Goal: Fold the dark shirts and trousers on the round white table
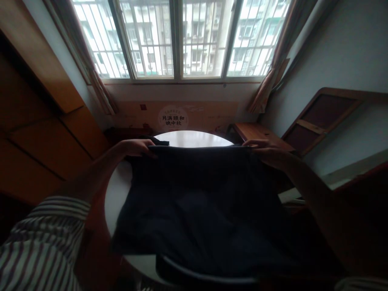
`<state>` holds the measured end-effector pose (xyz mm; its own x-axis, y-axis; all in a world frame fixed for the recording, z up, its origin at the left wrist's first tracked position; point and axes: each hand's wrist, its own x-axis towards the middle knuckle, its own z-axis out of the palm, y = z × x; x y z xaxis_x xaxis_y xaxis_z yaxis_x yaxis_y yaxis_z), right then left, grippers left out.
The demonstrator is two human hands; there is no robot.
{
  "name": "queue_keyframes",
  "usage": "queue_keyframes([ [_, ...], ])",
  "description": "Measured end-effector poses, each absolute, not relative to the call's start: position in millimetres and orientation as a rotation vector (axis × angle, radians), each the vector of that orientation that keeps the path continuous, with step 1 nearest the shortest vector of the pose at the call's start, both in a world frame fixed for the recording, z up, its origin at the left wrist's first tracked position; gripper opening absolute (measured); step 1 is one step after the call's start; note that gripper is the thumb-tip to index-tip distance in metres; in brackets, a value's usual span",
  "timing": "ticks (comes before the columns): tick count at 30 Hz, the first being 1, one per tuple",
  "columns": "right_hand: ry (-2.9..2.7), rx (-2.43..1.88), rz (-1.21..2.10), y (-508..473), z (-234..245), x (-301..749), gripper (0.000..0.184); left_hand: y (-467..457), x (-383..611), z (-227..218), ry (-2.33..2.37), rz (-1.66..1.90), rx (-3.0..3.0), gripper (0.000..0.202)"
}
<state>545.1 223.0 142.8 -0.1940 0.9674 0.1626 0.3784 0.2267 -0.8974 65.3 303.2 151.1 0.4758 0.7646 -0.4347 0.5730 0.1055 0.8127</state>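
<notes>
A dark navy garment (200, 202) is stretched wide over a round white table (117, 198), its far edge pulled nearly straight. At that edge's left corner, my left hand (138, 147) is closed, pinching the fabric. My right hand (265, 151) grips the opposite corner in the same way, with its fingers closed. A small dark flap of cloth sticks out just beyond my left fingers. The near part of the garment spreads toward me and hangs low in shadow, so its exact kind cannot be made out. A curved, pale-lined edge shows at the bottom.
Wooden cabinets (39, 141) line the left side. Beyond the table are a printed panel (212, 113) and a barred window (200, 40) with curtains. A wooden side table (257, 135) and a wood-framed piece (321, 113) stand at right.
</notes>
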Motion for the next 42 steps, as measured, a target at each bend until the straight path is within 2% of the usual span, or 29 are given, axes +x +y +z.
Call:
queue_keyframes([
  [3, -1.714, -1.439, 1.129, 266.2, 107.6, 546.5, 0.038, 339.9, 71.1, 94.3, 1.284, 0.238, 1.447, 0.037],
  [6, -1.776, -1.669, 0.764, 294.2, 73.9, 545.3, 0.044, 363.9, 70.5, 53.9, 1.404, 0.293, 1.441, 0.044],
  [10, -1.999, -1.836, 0.414, 302.4, 37.6, 543.6, 0.055, 376.9, 65.6, 35.4, 1.508, 0.338, 1.574, 0.038],
  [12, -2.112, -1.84, 0.329, 299.3, 24.6, 543.1, 0.051, 375.8, 63.7, 36.8, 1.591, 0.313, 1.756, 0.028],
  [14, -2.186, -1.843, 0.251, 295.3, 15.4, 541.1, 0.038, 368.3, 66.8, 39.3, 1.704, 0.269, 2.008, 0.021],
  [17, -2.188, -1.855, 0.028, 287.3, 9.4, 528.5, 0.032, 343.0, 87.5, 33.0, 1.806, 0.349, 2.41, 0.03],
  [21, -2.284, -1.606, -0.181, 259.8, 11.5, 490.8, 0.036, 294.2, 130.1, -2.4, 1.355, 0.405, 2.725, 0.043],
  [24, -2.386, -1.422, -0.08, 223.8, 12.7, 470.3, 0.031, 266.0, 142.0, -29.6, 1.292, 0.246, 2.717, 0.052],
  [26, -2.314, -1.446, -0.049, 198.1, 9.8, 473.9, 0.028, 255.3, 135.3, -39.3, 1.372, 0.209, 2.695, 0.054],
  [29, -2.08, -1.657, -0.129, 164.9, -3.4, 503.9, 0.025, 244.5, 113.1, -45.8, 1.473, 0.343, 2.697, 0.054],
  [32, -1.864, -1.847, -0.141, 142.4, -23.6, 538.0, 0.031, 231.9, 90.1, -53.9, 1.552, 0.554, 2.674, 0.055],
  [35, -1.718, -1.834, 0.145, 131.7, -38.0, 549.7, 0.032, 219.1, 76.0, -63.8, 1.594, 0.661, 2.609, 0.055],
  [40, -1.404, -1.599, 0.955, 134.2, -31.0, 536.3, 0.031, 206.9, 71.6, -65.2, 1.59, 0.733, 2.541, 0.049],
  [42, -1.359, -1.579, 1.003, 138.1, -23.0, 533.0, 0.033, 201.8, 71.1, -60.8, 1.577, 0.766, 2.528, 0.046],
])
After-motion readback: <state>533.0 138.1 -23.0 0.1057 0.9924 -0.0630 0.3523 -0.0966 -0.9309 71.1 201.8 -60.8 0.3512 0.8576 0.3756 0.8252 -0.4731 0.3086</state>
